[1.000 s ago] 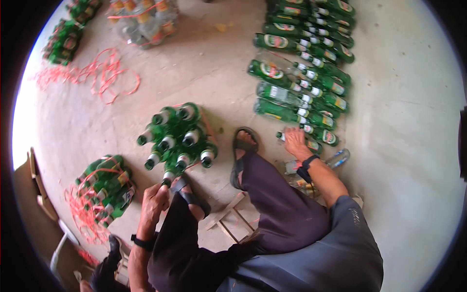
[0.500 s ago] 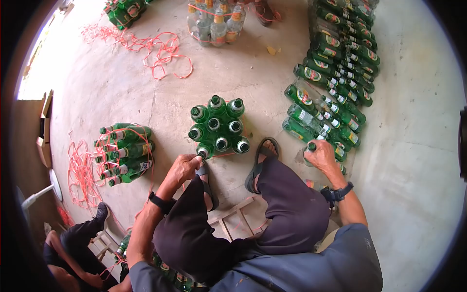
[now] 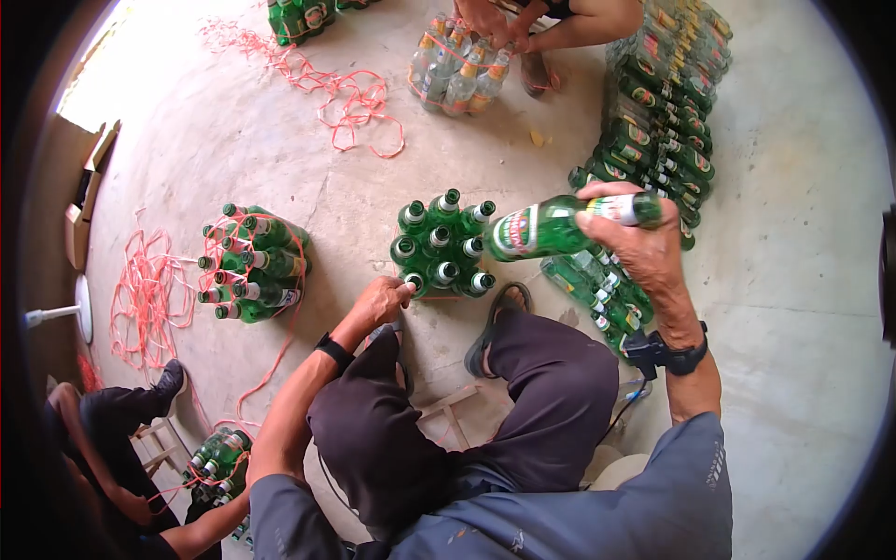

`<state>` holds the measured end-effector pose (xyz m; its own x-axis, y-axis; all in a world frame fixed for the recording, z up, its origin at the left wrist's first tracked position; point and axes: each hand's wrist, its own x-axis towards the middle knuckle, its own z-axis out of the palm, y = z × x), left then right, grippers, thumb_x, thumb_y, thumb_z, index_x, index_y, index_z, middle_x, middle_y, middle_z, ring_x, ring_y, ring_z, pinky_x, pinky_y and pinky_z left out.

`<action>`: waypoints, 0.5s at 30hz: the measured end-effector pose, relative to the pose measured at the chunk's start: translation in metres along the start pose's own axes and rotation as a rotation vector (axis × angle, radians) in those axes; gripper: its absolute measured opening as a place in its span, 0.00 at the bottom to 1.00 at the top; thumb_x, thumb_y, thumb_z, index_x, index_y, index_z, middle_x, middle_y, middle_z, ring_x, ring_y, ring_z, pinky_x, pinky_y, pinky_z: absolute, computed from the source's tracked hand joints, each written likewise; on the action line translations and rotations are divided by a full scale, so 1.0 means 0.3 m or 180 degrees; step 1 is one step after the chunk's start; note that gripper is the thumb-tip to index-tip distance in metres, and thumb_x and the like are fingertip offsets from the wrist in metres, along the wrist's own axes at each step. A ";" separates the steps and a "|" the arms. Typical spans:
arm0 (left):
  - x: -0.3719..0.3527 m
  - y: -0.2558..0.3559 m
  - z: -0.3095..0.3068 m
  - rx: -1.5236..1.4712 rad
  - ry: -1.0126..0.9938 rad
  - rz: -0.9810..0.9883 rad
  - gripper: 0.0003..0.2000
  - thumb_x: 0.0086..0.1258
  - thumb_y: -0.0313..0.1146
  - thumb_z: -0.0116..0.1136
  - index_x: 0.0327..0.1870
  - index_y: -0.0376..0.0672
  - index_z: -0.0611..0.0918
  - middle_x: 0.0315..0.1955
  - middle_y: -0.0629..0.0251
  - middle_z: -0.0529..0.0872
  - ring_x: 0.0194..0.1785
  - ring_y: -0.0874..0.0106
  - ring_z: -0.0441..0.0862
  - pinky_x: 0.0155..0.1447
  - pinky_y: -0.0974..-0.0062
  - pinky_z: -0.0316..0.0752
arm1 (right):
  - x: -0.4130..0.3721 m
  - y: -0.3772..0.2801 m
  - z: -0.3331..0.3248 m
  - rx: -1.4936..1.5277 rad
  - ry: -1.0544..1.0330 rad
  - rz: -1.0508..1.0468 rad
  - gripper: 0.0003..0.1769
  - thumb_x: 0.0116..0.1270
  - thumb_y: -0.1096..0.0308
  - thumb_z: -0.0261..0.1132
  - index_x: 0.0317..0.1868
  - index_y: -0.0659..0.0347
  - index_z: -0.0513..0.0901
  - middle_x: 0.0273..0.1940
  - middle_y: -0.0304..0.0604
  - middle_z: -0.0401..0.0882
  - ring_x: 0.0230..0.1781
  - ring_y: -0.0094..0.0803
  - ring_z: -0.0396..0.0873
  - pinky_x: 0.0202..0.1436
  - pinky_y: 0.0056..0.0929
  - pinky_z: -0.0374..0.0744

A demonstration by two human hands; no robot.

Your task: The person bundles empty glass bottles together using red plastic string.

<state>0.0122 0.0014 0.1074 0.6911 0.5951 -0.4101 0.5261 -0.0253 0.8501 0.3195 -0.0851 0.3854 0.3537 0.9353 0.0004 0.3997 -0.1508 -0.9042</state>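
A green glass beer bottle (image 3: 534, 231) lies nearly level in the air, its neck gripped by my right hand (image 3: 637, 233) and its base pointing left. Just left of that base stands an upright cluster of green bottles (image 3: 439, 241) on the floor, mouths up. My left hand (image 3: 381, 304) is closed with thumb and fingers at the neck of the cluster's front-left bottle (image 3: 413, 281). Below the right wrist lie several green bottles (image 3: 597, 285) on their sides, partly hidden by my arm.
Left of the cluster is a bundle of green bottles (image 3: 254, 266) tied with pink string, near a tangle of string (image 3: 149, 299). Clear bottles (image 3: 459, 70) stand tied at the back, with another person's hands (image 3: 495, 23) on them. Another person (image 3: 103, 448) sits at lower left.
My right hand has lifted a bottle from the row at right and brought it up and left toward the cluster. My left hand stays at the front-left bottle. A co-worker's hands have come into view.
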 end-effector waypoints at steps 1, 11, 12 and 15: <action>-0.004 0.010 -0.007 -0.0006 0.0021 0.0008 0.22 0.70 0.47 0.50 0.23 0.35 0.79 0.16 0.59 0.77 0.23 0.66 0.74 0.33 0.66 0.71 | 0.013 0.009 0.031 -0.0168 -0.0121 -0.0097 0.12 0.56 0.68 0.73 0.39 0.65 0.85 0.31 0.37 0.81 0.30 0.18 0.77 0.34 0.20 0.77; 0.019 0.017 -0.017 0.0369 -0.0157 0.0228 0.24 0.71 0.47 0.49 0.23 0.34 0.81 0.18 0.55 0.81 0.25 0.62 0.78 0.36 0.63 0.73 | 0.091 0.143 0.213 0.0299 -0.0735 -0.0176 0.13 0.58 0.68 0.73 0.39 0.68 0.84 0.29 0.35 0.82 0.30 0.17 0.76 0.37 0.23 0.78; 0.009 0.047 -0.022 0.0150 -0.0168 -0.0168 0.23 0.71 0.46 0.49 0.23 0.34 0.81 0.18 0.55 0.81 0.25 0.62 0.78 0.36 0.64 0.74 | 0.096 0.150 0.215 0.0302 -0.0749 -0.0176 0.13 0.58 0.68 0.73 0.39 0.68 0.84 0.29 0.35 0.82 0.30 0.17 0.76 0.37 0.23 0.78; -0.009 0.104 -0.030 -0.0163 -0.0202 -0.0711 0.23 0.71 0.45 0.49 0.23 0.34 0.81 0.18 0.55 0.81 0.24 0.63 0.78 0.35 0.64 0.74 | 0.103 0.169 0.215 0.0321 -0.0666 -0.0104 0.13 0.57 0.68 0.73 0.39 0.68 0.84 0.28 0.35 0.82 0.29 0.18 0.77 0.35 0.22 0.78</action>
<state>0.0223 0.0061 0.1382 0.5910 0.5297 -0.6084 0.6447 0.1431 0.7509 0.2959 -0.0431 0.3120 0.1548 0.9867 -0.0487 0.3178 -0.0965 -0.9432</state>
